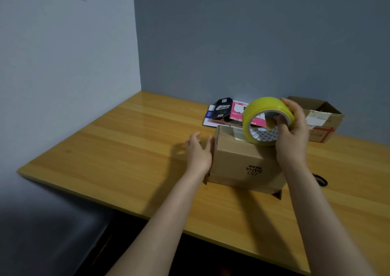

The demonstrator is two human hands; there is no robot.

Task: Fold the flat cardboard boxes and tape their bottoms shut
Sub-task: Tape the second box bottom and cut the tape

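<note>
Here the folded cardboard box (242, 162) stands on the wooden surface (126, 149) between the two hands, its printed side facing the person with the lettering upside down. The left hand (199, 151) is spread, its straight fingers laid flat against the box's left side near the top edge. The right hand (293, 136) grips the yellow tape roll (268, 120), thumb hooked into the core and fingers curled over the outer rim; the roll stands on edge on top of the box, at its right end. A glossy strip seems to run from the roll along the box top toward the left hand.

Beyond both hands, just behind the roll, lies a pile of flat packets: a black one (222, 108), a pink one (239, 112) partly hidden by the roll, and a white sheet (209, 117) underneath. Beyond the right hand sits an open brown carton (320, 119) with a label. A dark ring-shaped thing (320, 179) peeks out just right of the right wrist.
</note>
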